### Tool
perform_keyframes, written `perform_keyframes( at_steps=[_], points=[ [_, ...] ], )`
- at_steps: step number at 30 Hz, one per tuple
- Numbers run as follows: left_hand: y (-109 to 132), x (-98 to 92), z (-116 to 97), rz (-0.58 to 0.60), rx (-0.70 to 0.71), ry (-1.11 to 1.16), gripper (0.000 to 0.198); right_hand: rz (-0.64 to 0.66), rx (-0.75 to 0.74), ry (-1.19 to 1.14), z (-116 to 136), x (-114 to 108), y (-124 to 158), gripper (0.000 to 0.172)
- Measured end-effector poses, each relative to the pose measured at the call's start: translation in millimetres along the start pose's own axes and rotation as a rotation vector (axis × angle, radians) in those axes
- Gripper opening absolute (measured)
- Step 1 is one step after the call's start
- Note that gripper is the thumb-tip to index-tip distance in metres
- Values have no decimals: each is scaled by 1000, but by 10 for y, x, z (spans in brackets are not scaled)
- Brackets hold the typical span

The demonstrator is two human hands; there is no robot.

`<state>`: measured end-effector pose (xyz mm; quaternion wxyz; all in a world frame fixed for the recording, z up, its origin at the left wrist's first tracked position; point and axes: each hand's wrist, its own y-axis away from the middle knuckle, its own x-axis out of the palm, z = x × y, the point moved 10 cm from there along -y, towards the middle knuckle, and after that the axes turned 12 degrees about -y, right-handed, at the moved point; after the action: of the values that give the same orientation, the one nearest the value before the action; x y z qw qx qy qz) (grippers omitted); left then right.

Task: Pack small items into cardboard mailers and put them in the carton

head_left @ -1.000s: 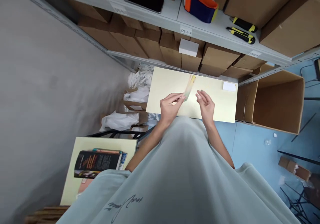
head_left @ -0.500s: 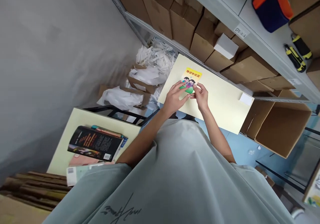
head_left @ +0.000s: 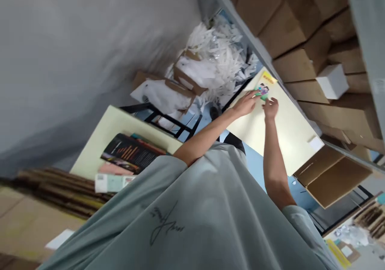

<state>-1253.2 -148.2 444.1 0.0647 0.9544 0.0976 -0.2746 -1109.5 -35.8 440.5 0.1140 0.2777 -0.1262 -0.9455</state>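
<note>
A small children's booklet (head_left: 264, 87), with a yellow top and cartoon figures on its cover, lies at the far end of the cream tabletop (head_left: 279, 141). My left hand (head_left: 247, 102) has its fingers stretched out, the tips at the booklet's lower left edge. At the lower right corner is my right hand (head_left: 271, 108), fingers loosely bent and apart, nothing visibly gripped. Whether the right fingertips touch the booklet is hard to tell.
A white card (head_left: 315, 143) lies near the tabletop's right end, beside an open cardboard box (head_left: 338, 179). Shelved cartons (head_left: 300, 61) line the far side. Books (head_left: 130, 151) lie on another board at left. White paper scraps (head_left: 224, 53) fill the floor beyond.
The view has turned and shifted. The booklet, held between both hands before, now lies nearer the tabletop's far corner, and my fingers have loosened around its lower end.
</note>
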Motion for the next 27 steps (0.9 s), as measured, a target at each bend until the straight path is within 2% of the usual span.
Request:
perform_keyframes(
  at_steps=[1, 2, 4, 6, 8, 12, 15, 18, 21, 24, 27],
  points=[
    [115, -168, 106, -68, -52, 18, 54, -57, -38, 95, 61, -50, 69, 30],
    [261, -356, 256, -146, -122, 41, 52, -61, -87, 153, 147, -3, 151, 31],
    [652, -736, 676, -315, -308, 89, 48, 85, -169, 183, 315, 387, 362, 33],
    [1158, -1042, 1201, -469, -526, 134, 43, 318, -219, 175, 436, 1043, 660, 36],
    [1728, -1247, 1747, -599, -748, 164, 40, 564, -231, 191, 457, 1826, 1019, 36],
    [2796, -1472, 2667, -806, -1105, 198, 38, 993, -232, 323, 262, 3324, 1699, 29],
    [3293, -1611, 3227, -914, -1229, 232, 50, 1186, -260, 437, 67, 4143, 2022, 27],
    [3450, -1771, 3796, -998, -1221, 317, 67, 1248, -285, 490, -88, 4673, 2192, 29],
    [3420, -1902, 4330, -1064, -1228, 392, 66, 1271, -256, 480, -244, 4950, 2290, 30],
    [3142, -1904, 4666, -986, -1191, 415, 52, 1254, -215, 506, -426, 5037, 2212, 32],
    [2616, -1730, 4707, -829, -984, 437, 34, 1112, -220, 621, -606, 5019, 1791, 32]
  ],
)
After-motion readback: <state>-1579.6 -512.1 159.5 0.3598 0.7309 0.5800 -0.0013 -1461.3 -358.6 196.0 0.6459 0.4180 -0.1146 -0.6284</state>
